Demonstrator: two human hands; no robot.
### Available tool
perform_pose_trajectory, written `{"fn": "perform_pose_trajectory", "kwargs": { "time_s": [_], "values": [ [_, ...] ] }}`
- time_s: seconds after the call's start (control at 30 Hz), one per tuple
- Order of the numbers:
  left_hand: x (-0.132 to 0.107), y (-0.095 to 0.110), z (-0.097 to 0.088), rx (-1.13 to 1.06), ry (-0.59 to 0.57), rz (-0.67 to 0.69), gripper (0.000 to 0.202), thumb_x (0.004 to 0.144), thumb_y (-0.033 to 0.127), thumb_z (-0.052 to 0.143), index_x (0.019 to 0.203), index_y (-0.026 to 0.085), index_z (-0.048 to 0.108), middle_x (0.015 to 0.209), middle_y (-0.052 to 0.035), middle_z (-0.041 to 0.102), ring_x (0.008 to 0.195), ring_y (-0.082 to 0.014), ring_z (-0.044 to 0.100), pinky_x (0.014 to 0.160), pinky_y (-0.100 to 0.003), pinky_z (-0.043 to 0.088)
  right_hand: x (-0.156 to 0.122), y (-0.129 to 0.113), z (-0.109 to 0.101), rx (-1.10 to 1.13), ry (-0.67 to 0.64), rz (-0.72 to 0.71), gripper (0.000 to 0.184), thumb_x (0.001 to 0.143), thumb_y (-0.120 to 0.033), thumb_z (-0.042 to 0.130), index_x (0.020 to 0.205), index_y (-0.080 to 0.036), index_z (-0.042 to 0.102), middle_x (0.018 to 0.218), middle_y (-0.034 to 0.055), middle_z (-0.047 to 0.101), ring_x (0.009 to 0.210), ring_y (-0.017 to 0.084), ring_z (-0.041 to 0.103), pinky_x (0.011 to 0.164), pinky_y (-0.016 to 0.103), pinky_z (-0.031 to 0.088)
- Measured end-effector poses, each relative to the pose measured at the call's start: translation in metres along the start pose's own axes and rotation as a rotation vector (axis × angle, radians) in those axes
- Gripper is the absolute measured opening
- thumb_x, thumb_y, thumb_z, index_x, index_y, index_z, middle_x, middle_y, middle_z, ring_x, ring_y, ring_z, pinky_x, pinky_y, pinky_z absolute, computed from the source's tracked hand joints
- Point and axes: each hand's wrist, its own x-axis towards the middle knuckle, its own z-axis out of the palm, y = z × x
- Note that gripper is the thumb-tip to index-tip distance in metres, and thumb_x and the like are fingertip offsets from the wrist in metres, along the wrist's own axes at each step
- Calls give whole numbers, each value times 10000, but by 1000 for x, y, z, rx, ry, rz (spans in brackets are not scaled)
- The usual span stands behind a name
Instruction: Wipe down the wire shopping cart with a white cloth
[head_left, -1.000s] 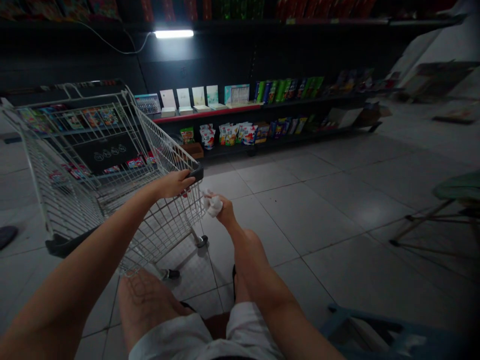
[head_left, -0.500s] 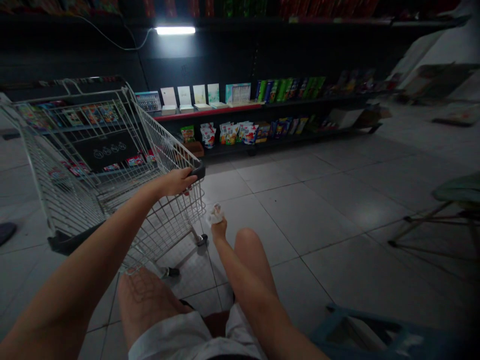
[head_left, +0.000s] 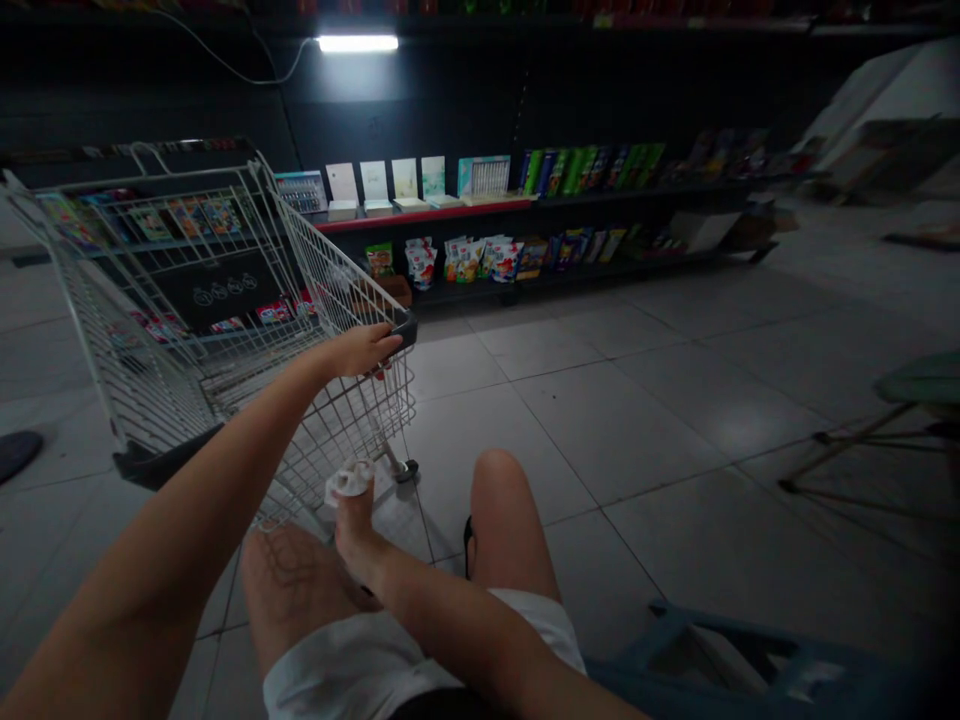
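Observation:
A wire shopping cart (head_left: 322,255) stands in front of me on the left, and its basket looks bare inside. My left hand (head_left: 365,350) is closed on the dark plastic corner of the cart's near rim. Lower down, my right hand (head_left: 355,520) is closed around a crumpled white cloth (head_left: 349,482), which bunches out above the fingers; it may be tissue. That hand is above my left knee, close to the cart's near wire side. I cannot tell whether the cloth touches the wires.
A shelf (head_left: 450,205) with boxes, cans and snack bags (head_left: 465,260) runs behind the cart. A lit tube lamp (head_left: 358,44) hangs above it. A blue plastic stool (head_left: 720,650) is at lower right, a folding stool (head_left: 919,385) farther right. The floor is tiled.
My right hand has moved left with the white cloth, from between my knees to the cart's near side. My left hand has stayed on the cart's corner. The view has shifted slightly.

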Motion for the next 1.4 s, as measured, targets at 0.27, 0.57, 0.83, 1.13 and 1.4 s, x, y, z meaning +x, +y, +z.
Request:
{"fn": "perform_pose_trajectory", "kwargs": {
  "time_s": [0.27, 0.57, 0.83, 1.13, 1.4],
  "values": [
    [-5, -8, 3, -148, -3, 1, 708, 900, 637, 225, 1208, 110, 583, 1073, -143, 680, 848, -220, 644, 737, -309, 512, 46, -105, 14, 52, -31, -184, 261, 731, -297, 604, 965, -203, 537, 947, 47, 596, 835, 144, 592, 737, 294, 539],
    [-5, -3, 0, -222, -43, -39, 755, 879, 664, 241, 1303, 111, 531, 1179, -181, 648, 882, -239, 639, 684, -315, 520, 43, -37, -36, -793, -210, -714, 182, 708, -147, 687, 888, -155, 664, 995, 81, 581, 998, 197, 523, 891, 329, 477],
    [-8, 2, -2, -261, -39, -68, 715, 880, 638, 251, 1308, 147, 546, 1232, -175, 642, 935, -257, 651, 698, -324, 540, 37, -81, -5, -867, -404, -871, 191, 897, -297, 570, 1023, -207, 683, 1132, 75, 587, 1149, 193, 484, 1034, 336, 418],
    [-1, -9, 1, -120, 37, 3, 623, 917, 576, 247, 1027, 105, 640, 856, -126, 696, 710, -192, 635, 662, -306, 512, 39, -33, -67, -838, -426, -774, 108, 794, -229, 674, 890, -184, 697, 1041, 90, 625, 1052, 206, 568, 930, 338, 515],
    [-4, -9, -3, -27, 94, 28, 665, 925, 577, 169, 747, 133, 632, 731, -104, 670, 677, -187, 623, 654, -294, 479, 135, -182, -57, -742, 159, -976, 283, 879, -266, 553, 1141, -193, 630, 1203, 130, 581, 1220, 226, 533, 1059, 403, 467]
  ]
}}
